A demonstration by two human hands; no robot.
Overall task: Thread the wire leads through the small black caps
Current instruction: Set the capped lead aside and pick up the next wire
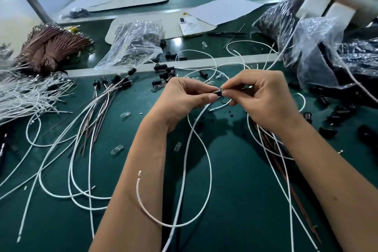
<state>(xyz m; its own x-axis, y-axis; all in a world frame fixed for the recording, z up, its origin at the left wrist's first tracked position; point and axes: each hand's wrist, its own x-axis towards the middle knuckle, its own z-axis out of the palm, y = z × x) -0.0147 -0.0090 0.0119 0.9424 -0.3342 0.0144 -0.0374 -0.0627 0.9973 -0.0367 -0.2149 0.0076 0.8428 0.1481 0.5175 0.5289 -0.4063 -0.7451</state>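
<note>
Above the green mat [235,200], the left hand [184,98] and right hand [263,98] together pinch one small black cap [218,93]. White wire leads [201,149] loop down from the cap toward the person. Loose caps [163,67] lie just beyond the hands.

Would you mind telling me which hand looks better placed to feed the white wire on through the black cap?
Probably the right hand: its fingertips pinch at the black cap's open end, with the white wire under them. The left hand steadies the cap.
</note>
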